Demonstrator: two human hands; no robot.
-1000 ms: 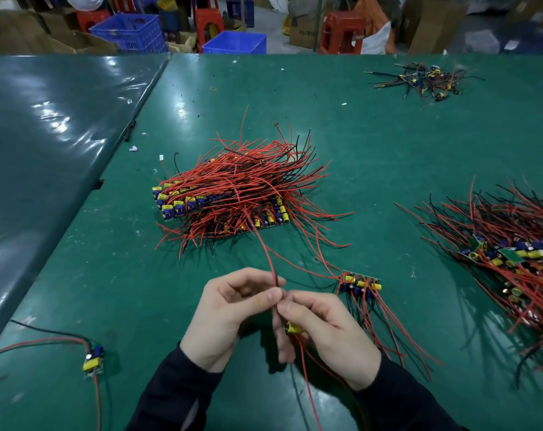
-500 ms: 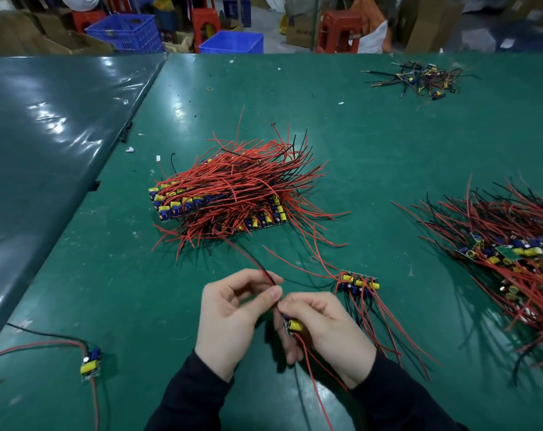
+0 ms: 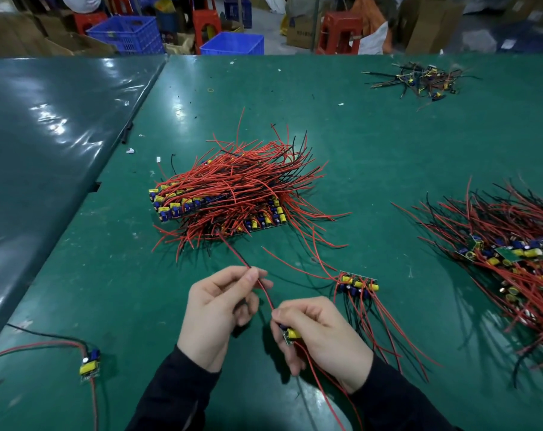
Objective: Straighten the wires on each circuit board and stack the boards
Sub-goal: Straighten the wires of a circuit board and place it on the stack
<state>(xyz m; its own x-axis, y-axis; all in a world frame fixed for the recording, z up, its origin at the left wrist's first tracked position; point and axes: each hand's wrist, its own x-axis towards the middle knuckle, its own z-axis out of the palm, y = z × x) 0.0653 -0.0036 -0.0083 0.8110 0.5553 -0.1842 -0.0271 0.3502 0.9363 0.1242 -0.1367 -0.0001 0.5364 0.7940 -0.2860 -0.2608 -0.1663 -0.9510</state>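
Head view: right hand [image 3: 321,335] curled round a small board [image 3: 290,335], yellow part showing between the fingers. Left hand [image 3: 215,309] pinching the board's red wire [image 3: 265,292] between thumb and forefinger, wire taut between the two hands, free end reaching up toward the stack [image 3: 232,197]. Step in hand, by the look of it: drawing the wire straight. Next move likely calls for sliding the pinch out along the wire to its tip, treating the other lead trailing down below the right hand, then laying the board beside the short row [image 3: 358,283] just right of the hands.

Green mat [image 3: 372,157] underneath, darker sheet [image 3: 46,150] to the left. Loose pile [image 3: 506,244] of boards at far right, small heap [image 3: 419,80] at far top, lone board [image 3: 89,363] near left. Beyond the table: blue crates [image 3: 232,43], red stools [image 3: 340,32], cartons.
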